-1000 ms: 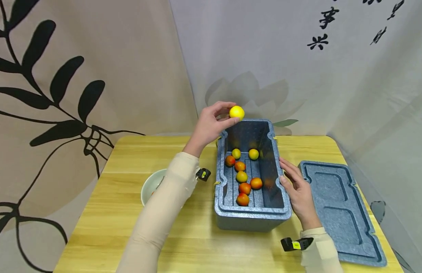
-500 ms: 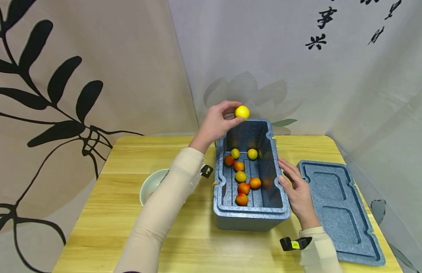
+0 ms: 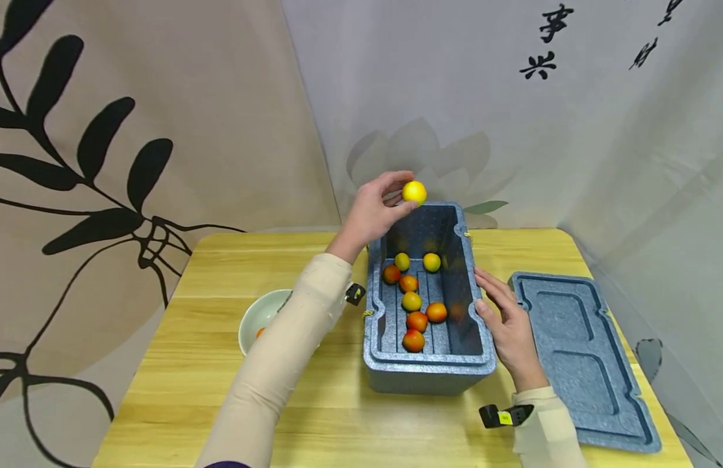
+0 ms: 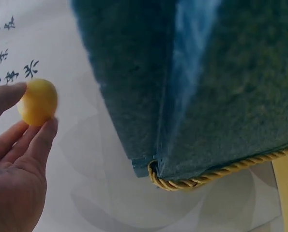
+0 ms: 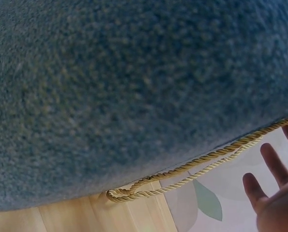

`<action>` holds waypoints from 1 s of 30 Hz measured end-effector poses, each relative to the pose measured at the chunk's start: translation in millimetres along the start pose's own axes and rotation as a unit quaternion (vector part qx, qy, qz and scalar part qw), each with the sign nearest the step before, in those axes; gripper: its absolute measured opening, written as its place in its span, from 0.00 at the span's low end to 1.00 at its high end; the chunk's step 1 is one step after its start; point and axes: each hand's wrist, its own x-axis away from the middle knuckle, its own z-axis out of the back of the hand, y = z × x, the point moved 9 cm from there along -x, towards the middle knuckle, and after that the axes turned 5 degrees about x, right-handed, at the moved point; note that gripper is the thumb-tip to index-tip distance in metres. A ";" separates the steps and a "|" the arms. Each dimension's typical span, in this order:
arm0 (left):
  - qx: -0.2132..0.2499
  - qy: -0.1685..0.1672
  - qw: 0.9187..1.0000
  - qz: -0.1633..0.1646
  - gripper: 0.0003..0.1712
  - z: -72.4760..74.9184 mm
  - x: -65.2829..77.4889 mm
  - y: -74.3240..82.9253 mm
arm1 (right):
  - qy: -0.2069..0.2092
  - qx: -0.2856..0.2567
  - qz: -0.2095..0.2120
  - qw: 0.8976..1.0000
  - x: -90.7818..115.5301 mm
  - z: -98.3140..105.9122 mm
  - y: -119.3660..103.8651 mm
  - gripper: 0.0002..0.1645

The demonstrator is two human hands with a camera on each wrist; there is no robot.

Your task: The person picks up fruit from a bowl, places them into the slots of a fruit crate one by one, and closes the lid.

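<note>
My left hand point(image 3: 374, 211) pinches a small round yellow fruit point(image 3: 414, 192) between thumb and fingertips, above the far left corner of a blue-grey foam box point(image 3: 431, 364). In the left wrist view the yellow fruit point(image 4: 38, 102) sits at the fingertips, beside the box wall point(image 4: 221, 96). My right hand point(image 3: 509, 328) rests against the box's right rim with its fingers extended. Inside the box lie several small fruits, some orange-red point(image 3: 413, 340) and some yellow point(image 3: 431, 262). In the right wrist view, fingers of the right hand point(image 5: 279, 193) show near a gold rope point(image 5: 197, 166) along the box.
The box's lid point(image 3: 583, 357) lies to its right on the wooden table point(image 3: 180, 364). A pale green bowl point(image 3: 253, 322) stands to the left, partly hidden by my left sleeve, with a bit of orange showing inside. A printed curtain point(image 3: 250, 130) hangs behind the table.
My left hand has moved slightly right with the yellow fruit, then stayed nearly still over the box's far end. My right hand keeps its place on the rim.
</note>
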 end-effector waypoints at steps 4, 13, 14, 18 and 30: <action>0.002 0.040 0.999 -0.021 0.25 8.1 1.5 3.1 | 0.000 0.001 0.001 1.000 -1.4 -0.5 -2.0 0.24; 0.020 0.071 0.995 -0.060 0.20 18.5 9.2 12.9 | 0.007 0.004 0.011 1.000 -1.9 2.8 -3.5 0.23; 0.026 0.068 0.995 -0.064 0.21 18.6 10.3 14.1 | 0.008 0.004 0.013 1.000 -1.9 3.2 -3.6 0.23; 0.035 0.063 0.995 -0.073 0.20 19.7 17.4 19.7 | 0.006 -0.003 0.011 1.000 -2.0 2.5 -2.5 0.23; 0.042 0.088 0.977 -0.192 0.18 38.5 69.7 76.1 | 0.000 -0.002 -0.008 1.000 -1.2 0.6 -3.3 0.24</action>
